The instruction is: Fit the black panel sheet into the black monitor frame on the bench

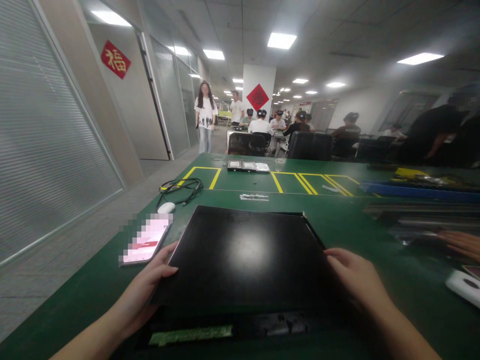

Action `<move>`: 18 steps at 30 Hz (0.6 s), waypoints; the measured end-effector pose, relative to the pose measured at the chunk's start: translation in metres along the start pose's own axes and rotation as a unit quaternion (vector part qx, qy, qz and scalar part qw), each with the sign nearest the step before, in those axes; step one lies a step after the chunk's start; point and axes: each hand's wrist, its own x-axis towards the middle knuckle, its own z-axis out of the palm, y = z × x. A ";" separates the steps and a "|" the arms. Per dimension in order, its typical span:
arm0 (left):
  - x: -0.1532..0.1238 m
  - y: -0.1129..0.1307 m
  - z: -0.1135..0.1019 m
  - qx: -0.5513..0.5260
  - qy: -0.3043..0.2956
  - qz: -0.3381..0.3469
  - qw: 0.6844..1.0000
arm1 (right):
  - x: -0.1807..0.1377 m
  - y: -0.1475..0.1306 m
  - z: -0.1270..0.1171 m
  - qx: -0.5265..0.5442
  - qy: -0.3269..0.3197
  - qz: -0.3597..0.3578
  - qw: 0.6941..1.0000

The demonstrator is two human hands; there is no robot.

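Note:
A black glossy display panel [240, 260] is between my two hands over the green table, a ceiling light reflected in its surface. My left hand [152, 282] grips its left edge, thumb on top and fingers partly hidden underneath. At the right edge my right hand [352, 272] holds it with thumb and fingertips closed; the other fingers are hidden. Along the near side shows a green circuit board strip [191, 335], next to a dark, shiny strip. Another thin dark edge sticks out behind the panel's far right corner; what it belongs to is unclear.
A lit phone [150, 242], a white mouse [166, 207] and a coiled black cable [180, 190] lie left on the green table [225, 187]. Three hard drives [248, 166] sit at the far side. Another person's hand [461, 244] is right, near blurred panels and a white device [465, 287].

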 end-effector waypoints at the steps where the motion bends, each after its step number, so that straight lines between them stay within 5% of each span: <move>1: 0.000 0.000 0.000 0.001 -0.002 -0.001 1.000 | 0.000 0.000 0.000 -0.001 -0.003 0.001 1.000; 18: -0.007 0.003 0.009 0.026 0.022 0.000 0.999 | 0.000 -0.001 -0.003 0.002 0.004 -0.014 1.000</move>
